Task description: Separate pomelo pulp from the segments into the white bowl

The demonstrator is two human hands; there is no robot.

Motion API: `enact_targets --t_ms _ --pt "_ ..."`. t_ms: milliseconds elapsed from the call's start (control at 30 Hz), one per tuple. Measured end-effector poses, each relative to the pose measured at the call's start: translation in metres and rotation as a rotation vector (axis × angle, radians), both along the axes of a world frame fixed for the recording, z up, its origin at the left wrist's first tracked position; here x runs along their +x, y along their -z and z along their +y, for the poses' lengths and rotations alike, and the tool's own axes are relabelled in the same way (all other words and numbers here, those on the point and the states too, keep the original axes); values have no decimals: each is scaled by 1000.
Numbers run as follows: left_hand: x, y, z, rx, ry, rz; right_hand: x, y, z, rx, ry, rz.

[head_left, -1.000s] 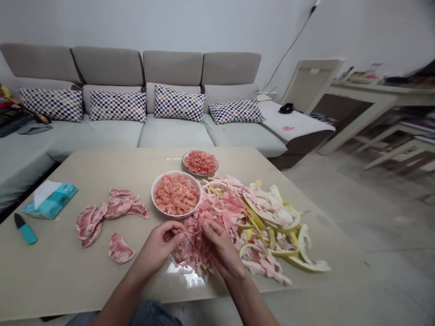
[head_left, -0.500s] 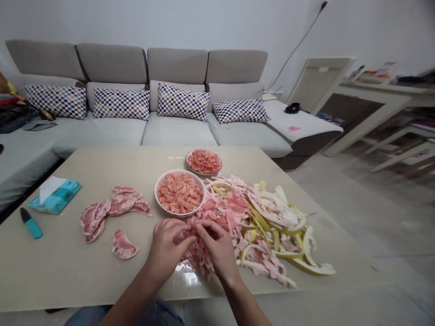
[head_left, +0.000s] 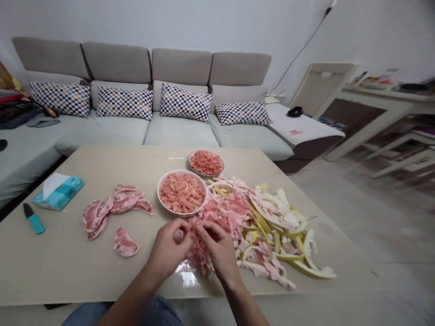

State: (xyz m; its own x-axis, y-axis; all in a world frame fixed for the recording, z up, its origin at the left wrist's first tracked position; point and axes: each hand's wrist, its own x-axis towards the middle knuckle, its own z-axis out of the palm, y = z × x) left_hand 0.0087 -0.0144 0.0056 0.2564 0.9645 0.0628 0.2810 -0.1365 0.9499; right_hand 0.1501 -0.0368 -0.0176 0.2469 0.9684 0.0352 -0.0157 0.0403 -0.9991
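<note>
Over a heap of pink pomelo membrane scraps (head_left: 234, 206), my left hand (head_left: 170, 249) and my right hand (head_left: 219, 253) work close together. Thumb and forefinger of each are pinched; whatever lies in them blends with the pink scraps behind. Just beyond my fingers stands a white bowl (head_left: 159, 201) full of peeled pomelo flesh (head_left: 181, 192). Left of my left hand, a single pomelo segment (head_left: 125, 243) lies on the table, with a cluster of several more segments (head_left: 125, 203) farther back.
Yellow-green pomelo rinds (head_left: 306, 267) spread over the table's right side. A dark-rimmed plate of flesh (head_left: 206, 163) stands behind the bowl. At the left lie a tissue pack (head_left: 61, 194) and a knife with a teal handle (head_left: 36, 223). A sofa (head_left: 183, 131) runs behind the table (head_left: 102, 276).
My left hand's fingertips have drawn slightly away from the right's, and its thumb and forefinger now form a rounder loop. The whole view has shifted slightly; the fruit lies as before.
</note>
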Motion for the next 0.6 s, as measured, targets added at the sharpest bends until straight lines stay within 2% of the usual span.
enact_targets --t_ms 100,233,400,600 --pt "-1 1 2 -137 37 -91 2 0 0 18 24 -45" --pt "-3 3 5 -202 53 -74 5 1 -1 49 34 -130" --pt "-3 5 5 -171 68 -9 8 2 -2 86 -14 -193" --pt "-4 3 4 -9 28 40 12 3 -1 40 -114 -125"
